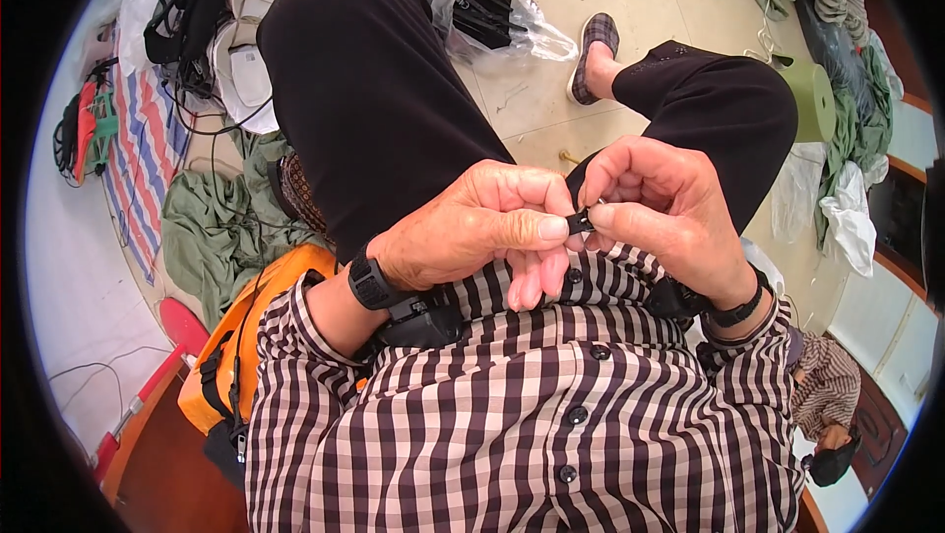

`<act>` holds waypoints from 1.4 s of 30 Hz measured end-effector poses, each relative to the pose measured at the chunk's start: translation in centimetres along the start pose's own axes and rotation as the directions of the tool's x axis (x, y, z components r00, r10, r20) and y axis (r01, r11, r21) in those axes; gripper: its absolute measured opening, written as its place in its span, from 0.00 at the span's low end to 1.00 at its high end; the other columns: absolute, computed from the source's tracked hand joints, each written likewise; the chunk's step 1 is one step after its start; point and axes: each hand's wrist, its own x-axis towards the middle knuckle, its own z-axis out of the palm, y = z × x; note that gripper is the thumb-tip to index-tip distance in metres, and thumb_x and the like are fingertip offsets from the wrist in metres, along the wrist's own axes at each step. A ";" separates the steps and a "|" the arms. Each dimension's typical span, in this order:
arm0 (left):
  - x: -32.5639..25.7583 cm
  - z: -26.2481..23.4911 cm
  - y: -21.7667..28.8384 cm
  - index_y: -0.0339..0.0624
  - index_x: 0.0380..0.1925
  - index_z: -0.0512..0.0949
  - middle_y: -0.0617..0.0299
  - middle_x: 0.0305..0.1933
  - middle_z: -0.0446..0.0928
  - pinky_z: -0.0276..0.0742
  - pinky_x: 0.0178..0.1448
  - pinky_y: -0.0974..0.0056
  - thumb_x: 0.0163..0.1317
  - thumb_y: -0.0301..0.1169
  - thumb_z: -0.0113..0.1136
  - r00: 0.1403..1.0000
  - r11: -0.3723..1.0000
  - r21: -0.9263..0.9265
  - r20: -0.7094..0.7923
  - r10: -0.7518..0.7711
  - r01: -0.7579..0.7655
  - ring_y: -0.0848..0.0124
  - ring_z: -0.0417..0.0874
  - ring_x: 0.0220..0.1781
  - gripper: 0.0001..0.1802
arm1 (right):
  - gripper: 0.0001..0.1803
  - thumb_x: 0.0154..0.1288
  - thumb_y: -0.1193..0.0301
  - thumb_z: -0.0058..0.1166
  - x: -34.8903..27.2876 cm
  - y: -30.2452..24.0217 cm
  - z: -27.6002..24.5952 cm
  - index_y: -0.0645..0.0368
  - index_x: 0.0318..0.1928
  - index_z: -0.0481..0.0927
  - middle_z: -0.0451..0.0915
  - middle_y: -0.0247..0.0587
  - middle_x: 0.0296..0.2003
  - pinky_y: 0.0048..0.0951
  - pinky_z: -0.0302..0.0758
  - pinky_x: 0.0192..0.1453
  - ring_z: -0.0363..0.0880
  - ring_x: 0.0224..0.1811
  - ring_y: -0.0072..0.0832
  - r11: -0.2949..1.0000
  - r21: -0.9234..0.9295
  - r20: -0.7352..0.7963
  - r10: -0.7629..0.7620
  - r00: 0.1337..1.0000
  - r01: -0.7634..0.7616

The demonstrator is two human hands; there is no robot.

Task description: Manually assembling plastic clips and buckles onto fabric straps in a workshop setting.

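1. Small black plastic clip-like piece (580, 222), centre frame, above the lap.
2. L hand (472, 233) pinches it w/ thumb and forefinger from 9 o'clock.
3. R hand (660, 208) pinches it from 3 o'clock, fingers curled.
4. Clear plastic bag w/ black items (492, 6) on floor at 12; green crumpled cloth (212, 228) at 9.

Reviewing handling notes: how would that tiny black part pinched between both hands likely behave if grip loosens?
The small black part is probably light and rigid: left hand and right hand hold it by fingertips alone. Being so small, it would likely slip away easily.
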 end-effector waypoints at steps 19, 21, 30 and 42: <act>-0.1 1.8 0.2 0.36 0.25 0.74 0.64 0.18 0.76 0.70 0.20 0.75 0.62 0.25 0.51 0.918 0.874 0.486 -0.340 0.205 -0.015 0.80 0.77 0.18 0.07 | 0.10 0.47 0.88 0.52 0.4 1.2 1.1 0.65 0.32 0.73 0.75 0.42 0.27 0.25 0.72 0.30 0.77 0.26 0.31 0.609 -0.686 0.029 -0.523 0.852 0.397; 0.3 1.2 0.0 0.36 0.24 0.73 0.62 0.16 0.75 0.68 0.20 0.73 0.59 0.24 0.53 0.887 0.750 0.659 -0.311 0.342 -0.058 0.79 0.76 0.17 0.05 | 0.10 0.47 0.87 0.52 1.1 1.5 1.1 0.63 0.32 0.73 0.74 0.42 0.26 0.28 0.71 0.27 0.76 0.24 0.34 0.582 -0.698 0.028 -0.561 0.827 0.418; 0.8 1.7 0.8 0.35 0.25 0.76 0.54 0.17 0.72 0.70 0.24 0.68 0.50 0.22 0.56 0.697 0.214 0.975 -0.117 0.707 -0.054 0.71 0.77 0.18 0.02 | 0.10 0.49 0.81 0.53 0.9 -0.2 1.6 0.62 0.35 0.74 0.71 0.45 0.28 0.37 0.72 0.28 0.75 0.26 0.42 0.530 -0.721 0.077 -0.580 0.811 0.447; -0.5 2.8 0.0 0.33 0.26 0.75 0.59 0.15 0.74 0.70 0.22 0.70 0.57 0.26 0.55 0.797 0.369 0.930 -0.228 0.559 0.006 0.77 0.75 0.16 0.06 | 0.08 0.59 0.77 0.57 1.2 1.0 -1.4 0.63 0.41 0.78 0.79 0.35 0.29 0.20 0.71 0.34 0.74 0.31 0.16 0.896 -0.291 0.201 -0.286 0.937 0.336</act>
